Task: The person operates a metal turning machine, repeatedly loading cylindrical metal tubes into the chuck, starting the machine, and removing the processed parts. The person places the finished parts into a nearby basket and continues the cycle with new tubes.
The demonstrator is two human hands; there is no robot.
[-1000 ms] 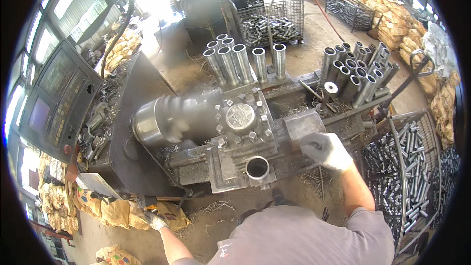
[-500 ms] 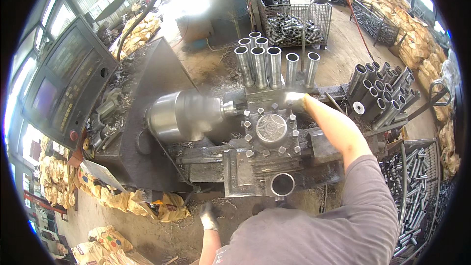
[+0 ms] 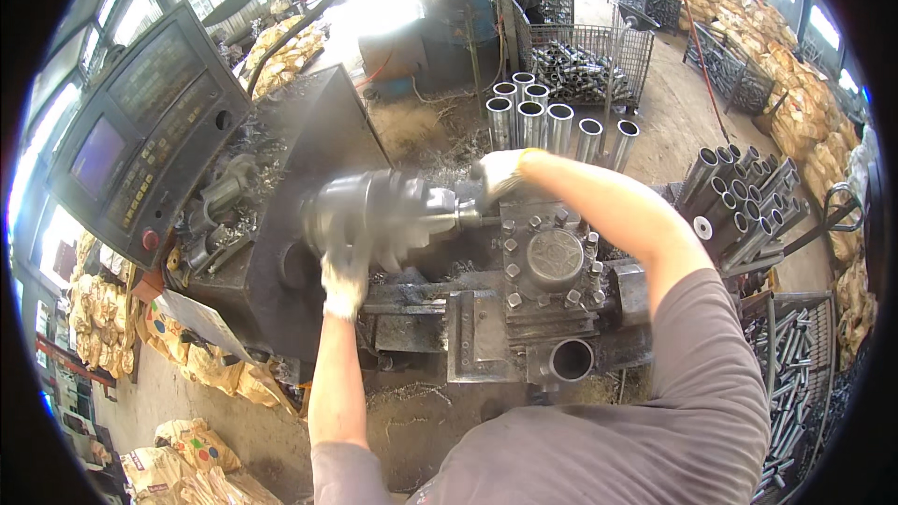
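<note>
My left hand (image 3: 344, 288), in a pale work glove, is raised against the near side of the lathe chuck (image 3: 379, 215). Motion smears its fingers and the chuck's jaws. A short bright metal piece (image 3: 467, 213) sticks out of the chuck's right end. Just behind that end is my gloved right hand (image 3: 502, 171), its fingers curled down over something dark that I cannot make out. Close to my right forearm stands the square tool post (image 3: 555, 260), ringed with bolts. Below it, an open-topped tube (image 3: 572, 359) stands upright on the carriage.
Several upright steel tubes (image 3: 559, 126) stand behind the tool post. More tubes lean in a rack (image 3: 739, 192) at the right. A control panel (image 3: 140, 145) rises at the left. Wire bins of metal parts (image 3: 589, 65) stand at the back and right (image 3: 795, 383), near stacked sacks (image 3: 814, 131).
My left hand has come up from low beside the machine to the chuck. My right hand has moved left from behind the tool post to the chuck's end. The view has shifted slightly.
</note>
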